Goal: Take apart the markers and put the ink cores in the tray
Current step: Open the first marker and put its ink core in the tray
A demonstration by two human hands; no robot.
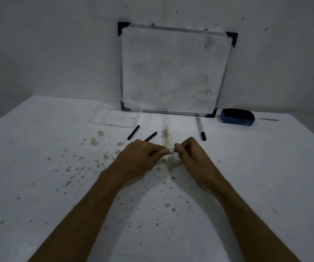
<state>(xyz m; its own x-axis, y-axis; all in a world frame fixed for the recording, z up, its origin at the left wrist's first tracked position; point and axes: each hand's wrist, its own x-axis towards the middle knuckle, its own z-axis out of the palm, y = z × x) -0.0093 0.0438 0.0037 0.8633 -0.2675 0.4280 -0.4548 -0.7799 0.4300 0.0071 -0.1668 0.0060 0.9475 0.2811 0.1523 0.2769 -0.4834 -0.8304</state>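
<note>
Both hands meet over the middle of the stained white table. My left hand [142,157] is closed around a marker [171,151], of which only a short white and dark-red piece shows between the fists. My right hand [189,152] pinches the marker's other end. Two black ink cores lie just beyond the hands: one ink core [133,132] is near the tray, the other ink core [150,136] is partly hidden behind my left hand. A clear plastic tray [103,118] sits at the back, left of centre. A whole white marker [200,127] with a black cap lies to the right.
A small whiteboard [175,70] leans against the wall at the back of the table. A dark blue eraser [237,117] lies at its right. Brown stains [165,132] dot the tabletop around and in front of the hands.
</note>
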